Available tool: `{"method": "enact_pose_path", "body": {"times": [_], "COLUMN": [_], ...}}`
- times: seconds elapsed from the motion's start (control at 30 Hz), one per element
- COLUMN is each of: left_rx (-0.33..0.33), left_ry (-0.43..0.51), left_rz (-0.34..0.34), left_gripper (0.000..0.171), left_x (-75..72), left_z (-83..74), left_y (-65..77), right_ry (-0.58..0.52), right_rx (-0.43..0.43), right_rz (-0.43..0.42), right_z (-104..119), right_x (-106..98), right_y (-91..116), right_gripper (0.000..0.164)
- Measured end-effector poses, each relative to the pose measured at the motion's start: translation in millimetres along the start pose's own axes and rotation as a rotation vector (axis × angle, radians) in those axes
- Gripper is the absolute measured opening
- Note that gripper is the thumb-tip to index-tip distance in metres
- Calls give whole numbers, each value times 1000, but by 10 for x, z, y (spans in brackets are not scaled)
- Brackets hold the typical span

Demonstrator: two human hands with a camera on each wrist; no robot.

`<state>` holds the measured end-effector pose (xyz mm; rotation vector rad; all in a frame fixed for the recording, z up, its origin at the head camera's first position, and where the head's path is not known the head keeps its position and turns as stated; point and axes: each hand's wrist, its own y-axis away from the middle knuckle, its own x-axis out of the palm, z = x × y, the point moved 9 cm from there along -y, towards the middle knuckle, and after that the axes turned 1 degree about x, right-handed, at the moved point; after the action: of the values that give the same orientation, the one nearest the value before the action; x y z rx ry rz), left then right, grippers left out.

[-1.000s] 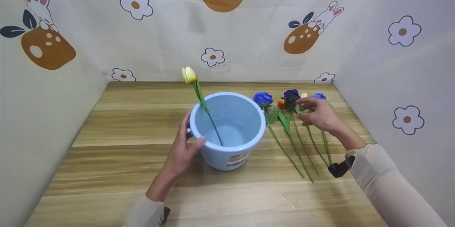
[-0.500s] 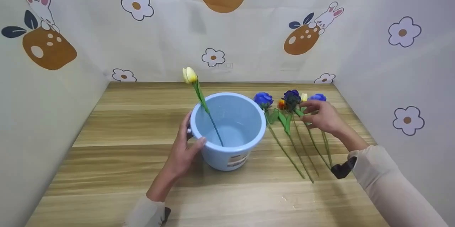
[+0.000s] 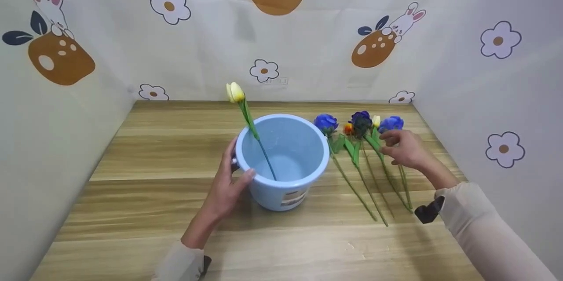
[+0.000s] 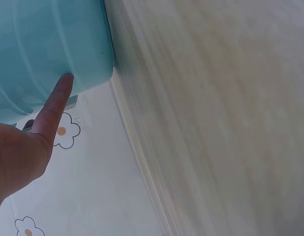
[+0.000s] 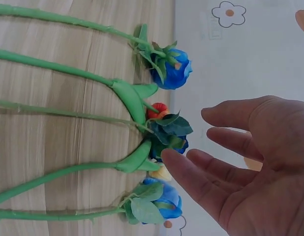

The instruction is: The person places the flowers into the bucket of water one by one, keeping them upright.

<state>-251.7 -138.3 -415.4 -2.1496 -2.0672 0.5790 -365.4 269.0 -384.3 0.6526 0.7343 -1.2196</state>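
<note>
A light blue bucket stands upright on the table, and one pale yellow tulip leans in it against the far left rim. My left hand grips the bucket's left side, thumb at the rim; in the left wrist view a straight finger lies along its wall. My right hand hovers with parted fingers over the stems below the rightmost blue rose, holding nothing. Beside that rose lie a pale yellow tulip, a dark blue rose, an orange-red tulip and another blue rose.
The flower stems fan out toward the front of the wooden table, right of the bucket. Fabric walls printed with flowers and rabbits enclose the back and both sides.
My right hand has shifted right and slightly toward me, uncovering the pale tulip and rightmost blue rose. The pale tulip's stem end has slid slightly. Left hand and bucket stay put.
</note>
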Motion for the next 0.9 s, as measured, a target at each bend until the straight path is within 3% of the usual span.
{"method": "enact_pose_path", "body": {"times": [0.23,0.47,0.7,0.9], "left_rx": [-31,11,-3,-29], "left_ry": [2,-5,-1,8], "left_rz": [15,-7,0,10], "left_gripper": [76,74,74,75], "left_x": [7,-9,-5,-1], "left_z": [-228,19,-20,-220], "left_y": [37,-5,7,36], "right_ry": [116,241,291,276], "right_rx": [6,8,42,99], "right_rz": [12,22,74,138], "right_z": [-142,-308,-448,-550], "right_x": [-20,-30,18,101], "right_y": [6,5,10,17], "right_gripper": [40,36,41,40]}}
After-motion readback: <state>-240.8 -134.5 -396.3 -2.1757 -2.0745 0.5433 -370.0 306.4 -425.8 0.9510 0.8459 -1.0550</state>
